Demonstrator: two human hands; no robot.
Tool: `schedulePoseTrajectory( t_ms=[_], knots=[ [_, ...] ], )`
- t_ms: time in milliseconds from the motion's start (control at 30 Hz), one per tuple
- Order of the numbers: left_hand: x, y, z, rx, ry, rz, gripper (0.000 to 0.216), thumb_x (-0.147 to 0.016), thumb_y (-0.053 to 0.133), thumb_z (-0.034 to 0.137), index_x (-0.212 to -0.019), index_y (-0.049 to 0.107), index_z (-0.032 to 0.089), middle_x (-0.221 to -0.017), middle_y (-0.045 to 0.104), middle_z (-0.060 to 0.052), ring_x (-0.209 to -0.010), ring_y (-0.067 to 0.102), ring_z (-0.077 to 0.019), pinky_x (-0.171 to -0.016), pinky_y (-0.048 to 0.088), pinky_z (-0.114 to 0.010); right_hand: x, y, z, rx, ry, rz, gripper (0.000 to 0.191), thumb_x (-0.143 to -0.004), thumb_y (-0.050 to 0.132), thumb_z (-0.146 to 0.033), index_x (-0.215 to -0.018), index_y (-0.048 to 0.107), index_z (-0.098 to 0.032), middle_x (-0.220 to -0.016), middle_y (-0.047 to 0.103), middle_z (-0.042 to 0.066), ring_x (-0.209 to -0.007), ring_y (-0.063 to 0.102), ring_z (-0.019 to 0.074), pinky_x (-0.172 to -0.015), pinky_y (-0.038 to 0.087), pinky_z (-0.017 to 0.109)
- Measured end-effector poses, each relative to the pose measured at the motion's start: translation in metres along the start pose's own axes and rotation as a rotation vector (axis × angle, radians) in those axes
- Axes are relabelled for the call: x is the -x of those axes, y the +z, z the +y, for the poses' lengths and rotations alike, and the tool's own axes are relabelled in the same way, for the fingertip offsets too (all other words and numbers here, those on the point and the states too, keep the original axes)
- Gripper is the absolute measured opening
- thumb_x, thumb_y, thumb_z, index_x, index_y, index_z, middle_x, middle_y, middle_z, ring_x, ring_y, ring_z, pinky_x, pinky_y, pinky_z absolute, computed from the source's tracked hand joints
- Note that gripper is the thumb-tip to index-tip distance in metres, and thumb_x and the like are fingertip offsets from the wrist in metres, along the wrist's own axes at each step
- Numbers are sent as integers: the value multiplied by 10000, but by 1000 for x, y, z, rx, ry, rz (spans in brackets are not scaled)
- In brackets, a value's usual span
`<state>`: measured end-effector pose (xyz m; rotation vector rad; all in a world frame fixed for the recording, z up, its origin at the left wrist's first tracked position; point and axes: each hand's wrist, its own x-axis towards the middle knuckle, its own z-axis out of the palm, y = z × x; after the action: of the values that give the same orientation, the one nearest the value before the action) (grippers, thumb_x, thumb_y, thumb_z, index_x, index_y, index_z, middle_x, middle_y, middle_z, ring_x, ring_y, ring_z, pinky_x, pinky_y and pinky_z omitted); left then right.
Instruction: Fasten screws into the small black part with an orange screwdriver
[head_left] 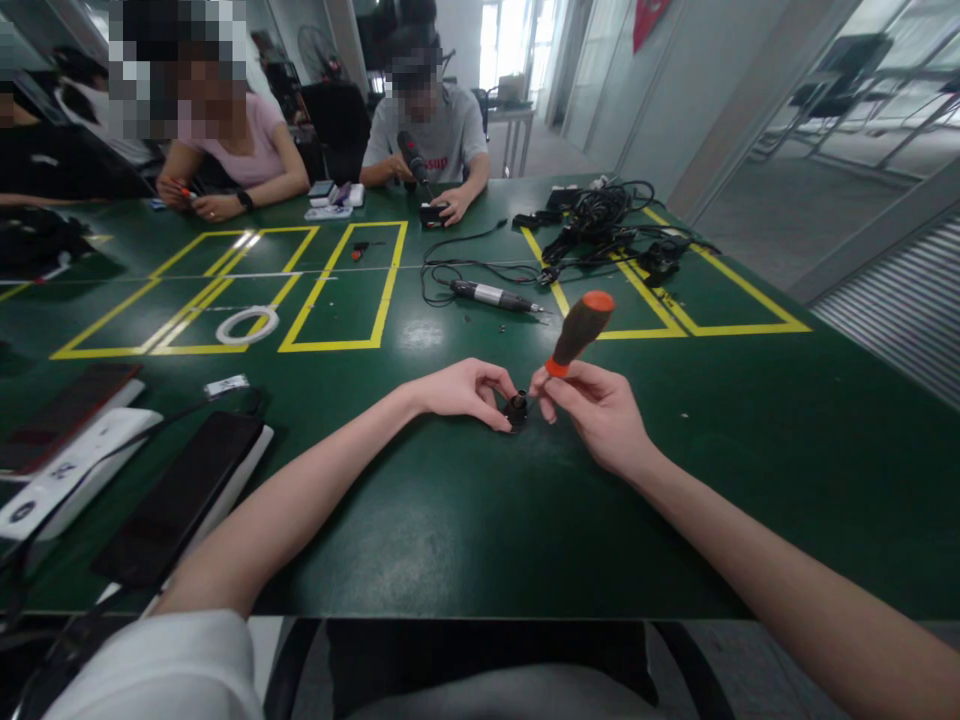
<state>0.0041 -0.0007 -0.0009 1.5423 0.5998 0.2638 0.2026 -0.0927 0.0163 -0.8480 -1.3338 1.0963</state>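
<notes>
Between the thumb and fingers of my left hand (469, 390) is a small black part (516, 408), resting on the green table (420, 500). My right hand (604, 410) pinches a screwdriver (585, 328) with a dark handle and orange ends, low near its collar. The handle leans up and to the right. Its shaft is mostly hidden by my fingers, so I cannot tell whether the tip touches the black part. Beyond my hands lies an electric screwdriver (491, 296) with a silver band and a black cord.
Tangled black cables (600, 225) lie at the back right. To the left are a white ring (247, 325), a power strip (75, 470) and a dark phone (184, 495). Across the table a person in grey (450, 130) holds a power tool; another person (255, 140) sits beside them.
</notes>
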Motion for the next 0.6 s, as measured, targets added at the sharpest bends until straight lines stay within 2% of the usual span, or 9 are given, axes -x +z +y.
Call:
schedulePoseTrajectory(
  t_ms=[167, 333, 600],
  knots=[
    [2, 0, 2, -18, -26, -8, 457, -588, 972, 258, -911, 677, 125, -687, 747, 5, -582, 680, -96, -590, 491, -193, 1, 0, 1, -84, 6, -22, 315, -822, 844, -502, -895, 727, -219, -740, 727, 2, -532, 606, 115, -511, 514, 258],
    [1, 0, 0, -23, -4, -3, 451, -574, 974, 258, -888, 678, 126, -716, 757, 2, -591, 684, -94, -593, 501, -194, 1, 0, 2, -29, 7, 26, 321, -794, 875, -469, -786, 691, -206, -719, 714, 2, -529, 585, 106, -516, 511, 252],
    [0, 0, -1, -16, 3, -3, 450, -579, 970, 251, -910, 692, 128, -711, 753, 5, -587, 683, -92, -590, 495, -192, 2, -1, 1, -43, 17, -4, 333, -827, 826, -523, -907, 728, -215, -761, 728, 16, -545, 599, 128, -530, 522, 287]
  ],
)
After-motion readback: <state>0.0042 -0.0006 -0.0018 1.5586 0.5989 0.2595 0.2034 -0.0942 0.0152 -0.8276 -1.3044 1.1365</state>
